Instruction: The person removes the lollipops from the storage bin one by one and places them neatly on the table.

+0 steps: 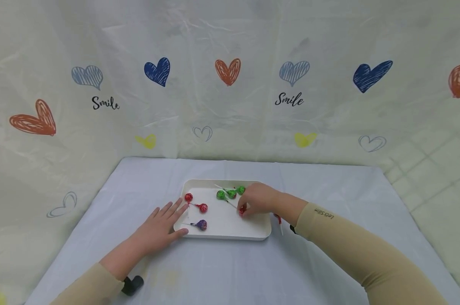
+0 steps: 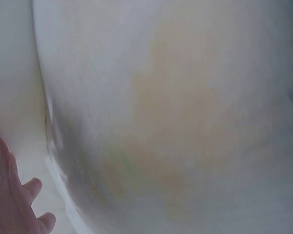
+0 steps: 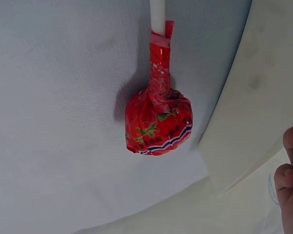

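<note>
A white tray [image 1: 222,232] holds several wrapped lollipops. My left hand [image 1: 159,228] lies with spread, straight fingers over the tray's left edge. Near those fingertips are two red lollipops [image 1: 203,208], and a purple lollipop [image 1: 201,225] is closer to the thumb. Over the tray's right side, my right hand [image 1: 261,197] pinches a red lollipop [image 1: 242,210] that its fingers partly hide. Just left of this hand sit three green lollipops [image 1: 221,195]. Another red lollipop [image 3: 158,122] lies on the cloth outside the tray, beneath the right wrist.
A white cloth [image 1: 222,271] covers the table, with a faint stain in front of the left wrist. Behind stands a pale backdrop [image 1: 252,127] printed with hearts and "Smile". A black strap device [image 1: 132,285] sits at the left wrist.
</note>
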